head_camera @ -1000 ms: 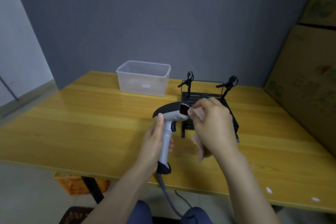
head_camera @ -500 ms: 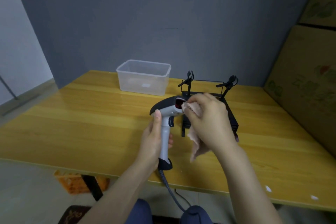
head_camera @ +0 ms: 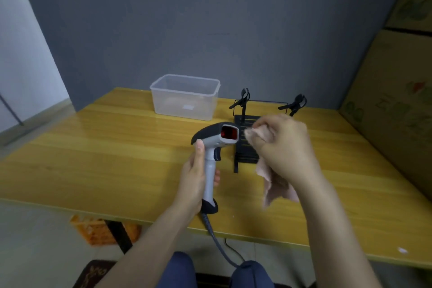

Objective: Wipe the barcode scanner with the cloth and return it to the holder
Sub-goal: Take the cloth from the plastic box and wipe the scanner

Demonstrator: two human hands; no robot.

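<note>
My left hand (head_camera: 195,176) grips the grey handle of the barcode scanner (head_camera: 216,138), holding it upright above the table. Its dark head points right and the red scan window shows. A grey cable hangs from the handle's base down past the table edge. My right hand (head_camera: 284,147) is closed on a pale pink cloth (head_camera: 272,184), just right of the scan window and a little apart from it. The cloth's loose end hangs below my palm. The black holder (head_camera: 244,145) with two clip arms stands on the table behind the scanner, partly hidden by my right hand.
A clear plastic box (head_camera: 185,98) stands at the back of the wooden table (head_camera: 93,154). Cardboard boxes (head_camera: 397,100) rise along the right side. An orange crate (head_camera: 98,231) sits on the floor under the table's front edge. My knees show at the bottom.
The scanner has risen slightly. My right hand with the cloth has pulled away to the right from the scan window, which is now uncovered.
</note>
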